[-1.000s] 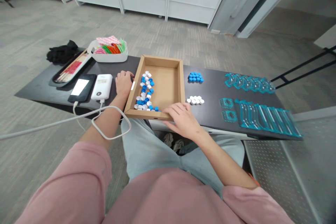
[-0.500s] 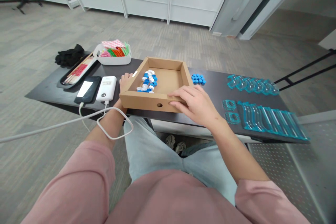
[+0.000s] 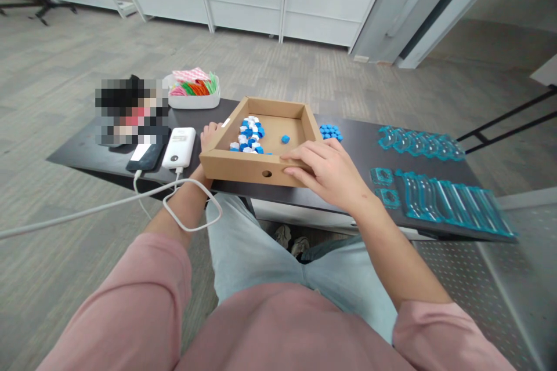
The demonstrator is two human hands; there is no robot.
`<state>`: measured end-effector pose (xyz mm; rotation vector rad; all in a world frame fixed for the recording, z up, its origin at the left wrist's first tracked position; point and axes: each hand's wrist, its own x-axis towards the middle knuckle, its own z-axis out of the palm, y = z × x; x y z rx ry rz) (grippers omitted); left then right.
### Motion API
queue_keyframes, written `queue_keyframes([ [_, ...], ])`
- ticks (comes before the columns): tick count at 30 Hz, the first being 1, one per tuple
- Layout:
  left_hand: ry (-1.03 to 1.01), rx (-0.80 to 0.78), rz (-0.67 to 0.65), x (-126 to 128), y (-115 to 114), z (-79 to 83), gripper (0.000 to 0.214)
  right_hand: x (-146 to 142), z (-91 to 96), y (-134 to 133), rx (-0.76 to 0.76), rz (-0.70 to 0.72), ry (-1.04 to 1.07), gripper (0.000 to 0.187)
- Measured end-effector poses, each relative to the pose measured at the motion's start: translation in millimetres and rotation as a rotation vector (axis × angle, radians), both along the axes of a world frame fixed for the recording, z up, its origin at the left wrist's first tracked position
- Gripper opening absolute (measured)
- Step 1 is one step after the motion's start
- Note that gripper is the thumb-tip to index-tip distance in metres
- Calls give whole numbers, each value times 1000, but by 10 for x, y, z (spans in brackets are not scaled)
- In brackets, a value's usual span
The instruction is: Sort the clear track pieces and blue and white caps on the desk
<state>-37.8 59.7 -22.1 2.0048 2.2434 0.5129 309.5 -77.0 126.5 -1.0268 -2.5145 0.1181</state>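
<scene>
A shallow cardboard tray (image 3: 237,164) sits tilted on the black table (image 3: 352,145), its near side raised. Inside it lie several small blue and white hexagon pieces (image 3: 249,136), with one blue piece (image 3: 285,139) apart from the heap. My right hand (image 3: 327,172) grips the tray's near right corner, fingers over the rim. My left hand (image 3: 209,133) holds the tray's left side; only part of it shows behind the wall.
A cluster of blue hexagons (image 3: 331,131) lies right of the tray. Rows of teal clear plastic parts (image 3: 439,188) cover the table's right end. A power bank (image 3: 178,148), a phone (image 3: 145,156) with cables, and a white bin of coloured packets (image 3: 194,90) are on the left.
The tray's near side has been lifted and tilted. The pieces slid toward the far side, and one blue piece has rolled loose. My right hand moved from the table edge onto the tray's corner.
</scene>
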Motion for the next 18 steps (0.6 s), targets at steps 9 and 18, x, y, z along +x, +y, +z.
queue_keyframes([
  [9, -23, 3, 102, 25, 14, -17, 33, 7, 24, 9, -5, -1, 32, 35],
  [18, -15, -21, 70, -31, 54, -42, 30, 21, 8, -11, -14, -5, 48, 35],
])
